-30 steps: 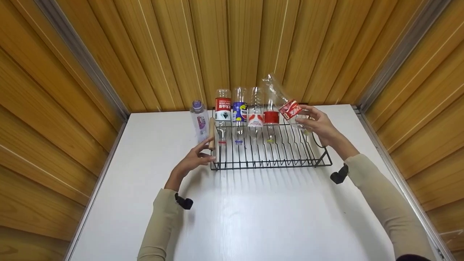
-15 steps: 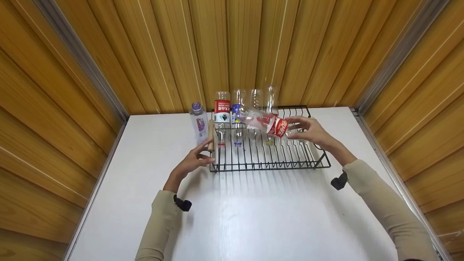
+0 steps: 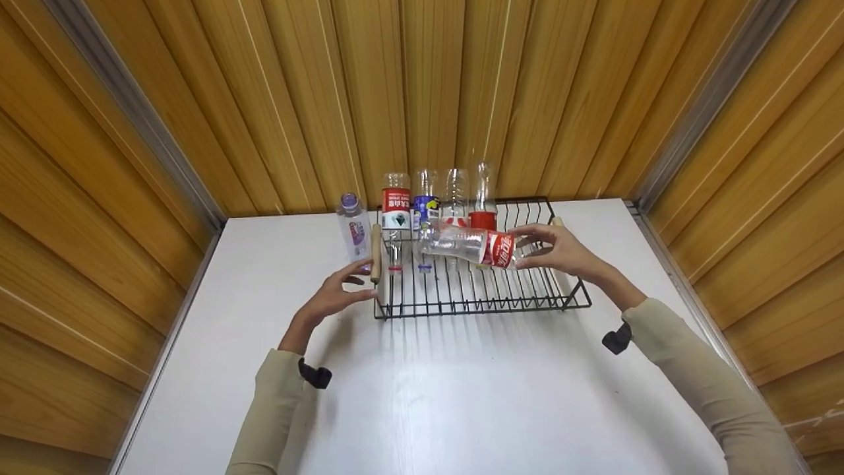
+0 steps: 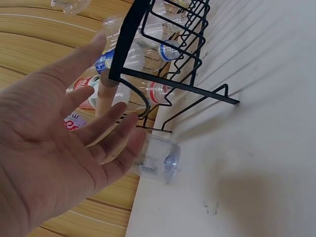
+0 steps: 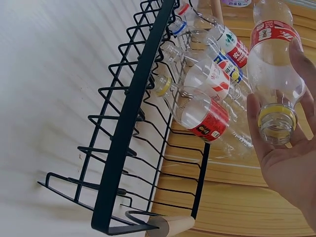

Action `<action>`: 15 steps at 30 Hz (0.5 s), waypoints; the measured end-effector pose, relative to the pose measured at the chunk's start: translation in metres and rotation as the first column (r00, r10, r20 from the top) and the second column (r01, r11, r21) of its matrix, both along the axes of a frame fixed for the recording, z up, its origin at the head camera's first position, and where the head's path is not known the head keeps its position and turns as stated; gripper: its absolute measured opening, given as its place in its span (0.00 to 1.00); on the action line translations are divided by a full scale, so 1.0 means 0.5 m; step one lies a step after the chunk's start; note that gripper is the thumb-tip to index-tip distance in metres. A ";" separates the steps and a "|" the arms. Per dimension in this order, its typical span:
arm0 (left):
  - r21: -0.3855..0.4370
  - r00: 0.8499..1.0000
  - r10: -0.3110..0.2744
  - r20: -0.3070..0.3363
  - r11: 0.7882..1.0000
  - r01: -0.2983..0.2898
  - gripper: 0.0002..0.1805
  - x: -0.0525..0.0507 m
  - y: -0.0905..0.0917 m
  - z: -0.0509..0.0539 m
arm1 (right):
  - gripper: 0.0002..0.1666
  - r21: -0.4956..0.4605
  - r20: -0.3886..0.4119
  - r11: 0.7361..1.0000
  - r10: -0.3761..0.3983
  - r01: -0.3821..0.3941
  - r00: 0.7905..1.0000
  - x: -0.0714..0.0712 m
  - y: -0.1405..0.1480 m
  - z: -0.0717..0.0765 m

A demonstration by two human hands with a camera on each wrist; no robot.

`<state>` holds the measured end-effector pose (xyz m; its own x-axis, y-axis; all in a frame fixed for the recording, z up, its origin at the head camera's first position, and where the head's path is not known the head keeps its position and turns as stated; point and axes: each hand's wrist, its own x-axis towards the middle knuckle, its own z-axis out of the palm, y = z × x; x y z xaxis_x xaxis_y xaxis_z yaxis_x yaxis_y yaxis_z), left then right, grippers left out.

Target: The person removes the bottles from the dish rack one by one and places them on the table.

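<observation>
My right hand (image 3: 564,254) holds a clear bottle (image 3: 499,249) with a red label above the rack, its base pointing left. In the right wrist view, the fingers lie around the neck end of this bottle (image 5: 271,64), near its yellow ring. The black wire rack (image 3: 475,307) holds four clear bottles, necks down, in a row on its left half. Beside the rack's left wooden handle (image 3: 376,254), my left hand (image 3: 333,295) has its fingers loosely spread; contact is unclear. In the left wrist view, that hand (image 4: 59,128) grips nothing.
A bottle (image 3: 354,227) with a purple-and-white label and purple neck stands upright just left of the rack, on the white table (image 3: 428,396). Yellow wooden panels (image 3: 435,86) rise behind. The rack's right wooden handle (image 5: 173,225) shows in the right wrist view.
The bottle in my right hand has swung from leaning up and left to nearly level, and lowered. That hand moved slightly left. My left hand stayed beside the handle. The head view shifted slightly.
</observation>
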<state>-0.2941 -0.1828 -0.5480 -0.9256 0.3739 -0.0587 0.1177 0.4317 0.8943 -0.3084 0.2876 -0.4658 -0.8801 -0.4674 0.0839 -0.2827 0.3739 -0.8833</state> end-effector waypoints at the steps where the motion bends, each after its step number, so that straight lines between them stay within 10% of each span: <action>1: -0.008 1.000 0.015 0.002 1.000 -0.015 0.41 0.004 -0.006 0.007 | 0.37 0.001 0.001 1.000 0.005 -0.005 1.000 0.002 -0.002 -0.002; 7: -0.060 0.999 0.044 -0.029 0.997 -0.045 0.34 0.024 -0.030 0.060 | 0.38 0.006 0.007 1.000 0.031 -0.031 0.999 0.014 -0.007 -0.013; 15: -0.035 0.986 -0.130 -0.106 0.991 0.127 0.31 0.014 0.010 0.127 | 0.37 0.026 -0.040 0.998 0.055 -0.054 0.998 0.025 -0.007 -0.010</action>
